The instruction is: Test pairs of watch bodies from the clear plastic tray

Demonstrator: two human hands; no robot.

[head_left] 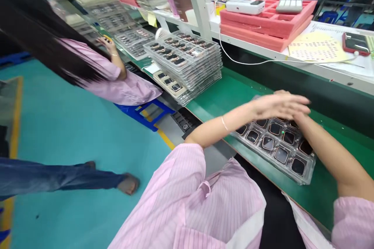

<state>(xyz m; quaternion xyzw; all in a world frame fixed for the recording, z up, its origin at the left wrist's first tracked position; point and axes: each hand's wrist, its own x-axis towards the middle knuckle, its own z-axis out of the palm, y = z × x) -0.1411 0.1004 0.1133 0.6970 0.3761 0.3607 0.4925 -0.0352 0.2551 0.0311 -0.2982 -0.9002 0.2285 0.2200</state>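
My left hand (279, 106) stretches over the far part of a clear plastic tray (305, 177), its fingers extended and pointing right. Behind and partly under it is my right hand (299, 117), mostly hidden where the two wrists and hands cross, so its fingers cannot be made out. Square dark watch-like parts (281, 155) with coppery rims sit in the tray's pockets. The tray lies at a slant on the green bench top (330, 202). Nothing shows in my left hand.
Left of the tray stands a tall stack of clear trays (201, 72) with similar parts. Pink foam trays (265, 27) rest on the shelf, with a white cable (251, 63) hanging below. A person in pink (117, 81) sits at the left; another's legs (64, 175) are behind.
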